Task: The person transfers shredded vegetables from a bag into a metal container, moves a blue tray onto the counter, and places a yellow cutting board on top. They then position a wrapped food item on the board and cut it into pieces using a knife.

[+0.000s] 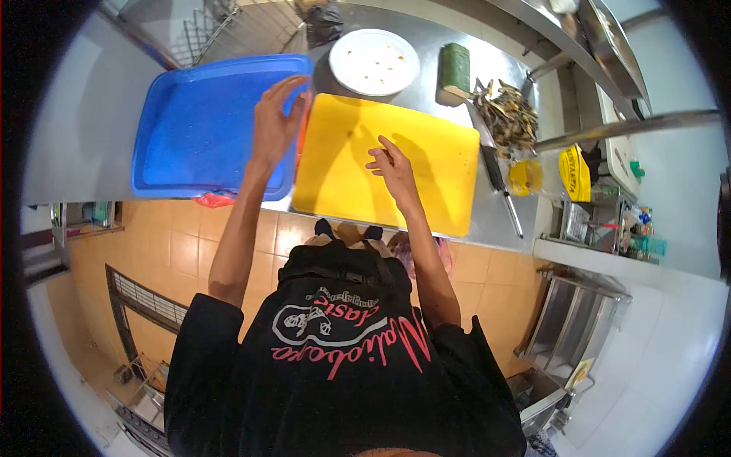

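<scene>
My left hand (276,120) hangs over the right side of a blue plastic tray (205,126), fingers apart and holding nothing. Above the yellow cutting board (426,167) is my right hand (392,167), its fingers loosely bent and spread, with nothing in them. The board lies flat on the metal table beside the tray. Behind it stands a white round plate (373,61) with small crumbs on it. A green leaf-wrapped block (455,70) rests to the right of the plate. Right of the board lies a knife (493,164) with a black handle.
A heap of dark, dried-looking scraps (509,118) sits at the table's right. Near it are a small yellow container (525,177) and a yellow printed pack (575,174). A black plastic bag (324,23) and a wire rack (236,34) stand at the back. A metal shelf (601,53) overhangs the right.
</scene>
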### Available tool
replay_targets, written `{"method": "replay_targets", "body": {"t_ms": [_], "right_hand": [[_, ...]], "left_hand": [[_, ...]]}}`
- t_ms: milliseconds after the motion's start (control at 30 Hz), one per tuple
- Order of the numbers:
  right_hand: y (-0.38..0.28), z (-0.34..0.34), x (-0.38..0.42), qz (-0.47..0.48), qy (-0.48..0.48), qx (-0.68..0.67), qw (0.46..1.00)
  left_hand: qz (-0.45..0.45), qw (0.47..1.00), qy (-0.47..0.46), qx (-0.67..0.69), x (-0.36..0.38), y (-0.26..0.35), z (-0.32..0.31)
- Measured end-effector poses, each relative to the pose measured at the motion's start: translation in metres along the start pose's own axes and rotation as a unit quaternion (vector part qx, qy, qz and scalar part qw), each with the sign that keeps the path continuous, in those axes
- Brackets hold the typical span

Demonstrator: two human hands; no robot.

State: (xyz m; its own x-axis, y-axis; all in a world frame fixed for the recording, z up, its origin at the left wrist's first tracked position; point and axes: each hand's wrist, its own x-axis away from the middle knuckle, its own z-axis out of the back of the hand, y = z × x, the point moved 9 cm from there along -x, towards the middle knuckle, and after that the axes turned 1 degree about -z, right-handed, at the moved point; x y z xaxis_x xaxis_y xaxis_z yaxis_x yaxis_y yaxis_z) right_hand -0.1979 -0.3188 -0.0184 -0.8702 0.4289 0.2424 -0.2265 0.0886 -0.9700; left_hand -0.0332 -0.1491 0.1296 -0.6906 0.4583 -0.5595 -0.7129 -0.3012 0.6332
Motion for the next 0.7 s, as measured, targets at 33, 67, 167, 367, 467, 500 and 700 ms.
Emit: {"method": "replay_targets", "body": {"t_ms": [33,67,167,367,467,500,700], "right_hand": [[0.003,0.011,0.003,0.005,0.006,-0.006,1.000],[0.007,0.023,0.007,0.004,0.012,-0.008,1.000],[0.013,0.058,0.014,-0.008,0.020,0.009,1.000],[0.030,0.158,0.020,0.086,0.167,0.168,0.968],[0.011,0.203,0.030,0.138,0.237,0.217,0.937],[0.013,0.218,0.028,0.138,0.234,0.216,0.938],[0.012,0.267,0.024,0.125,0.338,0.499,0.788]], "left_hand": [[-0.004,1.000,-0.005,0.004,0.003,0.014,-0.016],[-0.005,1.000,-0.023,0.015,0.008,0.026,-0.035],[-0.010,0.998,-0.062,0.023,0.028,0.045,-0.085],[0.035,0.990,-0.136,-0.019,0.072,0.052,-0.145],[0.058,0.986,-0.156,-0.022,0.086,0.046,-0.157],[0.061,0.986,-0.155,-0.025,0.089,0.044,-0.157],[0.100,0.980,-0.169,-0.012,0.087,0.035,-0.171]]}}
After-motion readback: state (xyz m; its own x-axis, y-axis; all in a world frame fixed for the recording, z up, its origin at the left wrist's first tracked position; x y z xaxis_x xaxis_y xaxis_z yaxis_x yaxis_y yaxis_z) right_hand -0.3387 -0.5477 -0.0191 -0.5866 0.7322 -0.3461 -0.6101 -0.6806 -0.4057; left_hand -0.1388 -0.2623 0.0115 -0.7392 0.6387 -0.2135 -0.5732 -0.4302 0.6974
